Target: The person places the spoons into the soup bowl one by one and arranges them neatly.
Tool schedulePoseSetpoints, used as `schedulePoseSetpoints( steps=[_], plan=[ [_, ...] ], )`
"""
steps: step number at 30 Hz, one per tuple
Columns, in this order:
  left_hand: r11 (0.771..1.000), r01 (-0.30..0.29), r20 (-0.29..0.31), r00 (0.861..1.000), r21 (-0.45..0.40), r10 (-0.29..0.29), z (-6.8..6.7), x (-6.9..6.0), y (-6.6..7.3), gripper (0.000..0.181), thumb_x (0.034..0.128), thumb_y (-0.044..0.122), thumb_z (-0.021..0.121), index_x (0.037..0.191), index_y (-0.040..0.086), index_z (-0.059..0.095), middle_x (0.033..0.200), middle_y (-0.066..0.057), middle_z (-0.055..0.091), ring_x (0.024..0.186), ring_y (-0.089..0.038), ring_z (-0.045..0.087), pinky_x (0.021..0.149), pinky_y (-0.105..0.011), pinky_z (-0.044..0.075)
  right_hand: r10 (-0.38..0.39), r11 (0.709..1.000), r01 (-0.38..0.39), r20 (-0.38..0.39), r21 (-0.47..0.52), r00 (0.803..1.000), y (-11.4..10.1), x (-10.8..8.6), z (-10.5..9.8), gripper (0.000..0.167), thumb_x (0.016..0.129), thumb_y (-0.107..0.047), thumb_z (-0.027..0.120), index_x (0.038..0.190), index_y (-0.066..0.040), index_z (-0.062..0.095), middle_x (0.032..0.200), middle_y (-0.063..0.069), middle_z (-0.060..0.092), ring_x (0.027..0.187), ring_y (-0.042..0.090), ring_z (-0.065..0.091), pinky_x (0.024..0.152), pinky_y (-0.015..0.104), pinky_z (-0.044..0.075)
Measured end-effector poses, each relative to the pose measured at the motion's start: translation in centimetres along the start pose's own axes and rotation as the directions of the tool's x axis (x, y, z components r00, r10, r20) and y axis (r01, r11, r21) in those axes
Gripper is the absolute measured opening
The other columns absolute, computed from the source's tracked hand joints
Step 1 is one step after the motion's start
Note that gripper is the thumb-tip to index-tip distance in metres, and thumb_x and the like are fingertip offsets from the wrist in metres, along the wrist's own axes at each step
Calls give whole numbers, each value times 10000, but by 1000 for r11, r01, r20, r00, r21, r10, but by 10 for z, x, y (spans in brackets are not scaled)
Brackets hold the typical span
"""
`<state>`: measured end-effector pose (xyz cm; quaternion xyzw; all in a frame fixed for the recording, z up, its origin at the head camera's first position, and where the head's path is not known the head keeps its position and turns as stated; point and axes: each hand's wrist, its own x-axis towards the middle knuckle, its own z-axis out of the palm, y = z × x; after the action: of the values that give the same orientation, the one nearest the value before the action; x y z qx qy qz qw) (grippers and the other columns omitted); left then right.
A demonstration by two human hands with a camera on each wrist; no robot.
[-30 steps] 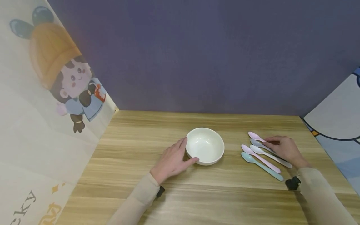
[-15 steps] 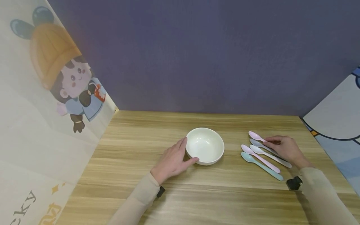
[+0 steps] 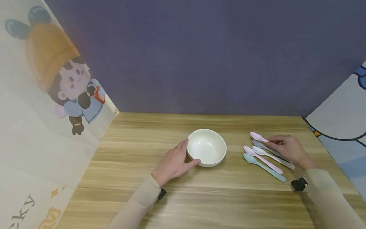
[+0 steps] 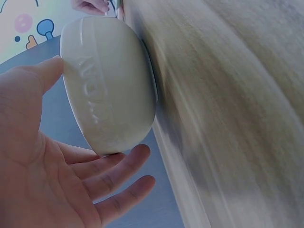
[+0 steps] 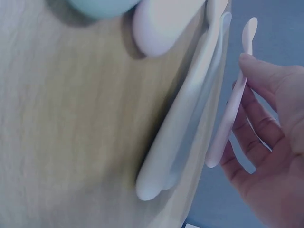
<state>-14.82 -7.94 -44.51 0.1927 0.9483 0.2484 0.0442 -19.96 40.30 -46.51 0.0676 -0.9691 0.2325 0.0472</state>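
Observation:
A white bowl stands upright on the wooden table. My left hand holds its left side, the thumb at the near rim and the fingers spread along the wall; raised lettering shows on the bowl in the left wrist view. Over on the right, my right hand pinches a pink spoon between thumb and fingers. Close beneath that hand lie a grey-blue spoon and a white spoon. Nearer to me are another pink spoon and a teal spoon.
The table meets a dark blue wall panel at the back. A cartoon-printed white panel rises on the left, and another printed panel borders the right edge.
The head view has shifted slightly. Both hands, the bowl and the spoons keep their places relative to one another.

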Motion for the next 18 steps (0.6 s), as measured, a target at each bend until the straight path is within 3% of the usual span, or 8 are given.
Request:
schedulePoseSetpoints(
  steps=[9,18],
  plan=[
    [999,10,-5,1000,-37,-10,-2,0,0,1041,965,698,643,1676,29,282,1654,-235,440,1441,-453,542,1135,-648,497,-59,998,59,-28,-11,998,-14,1,-3,290,973,-302,805,1100,-43,833,935,88,803,808,170,686,647,217,504],
    [998,4,-30,1000,-68,-6,1,1,-3,1039,946,689,679,1676,57,295,1635,-215,474,1425,-434,562,1125,-643,507,-89,996,89,-22,-10,996,-25,0,-8,268,958,-311,821,1095,-81,842,930,27,797,774,-19,613,664,227,519]
  ],
)
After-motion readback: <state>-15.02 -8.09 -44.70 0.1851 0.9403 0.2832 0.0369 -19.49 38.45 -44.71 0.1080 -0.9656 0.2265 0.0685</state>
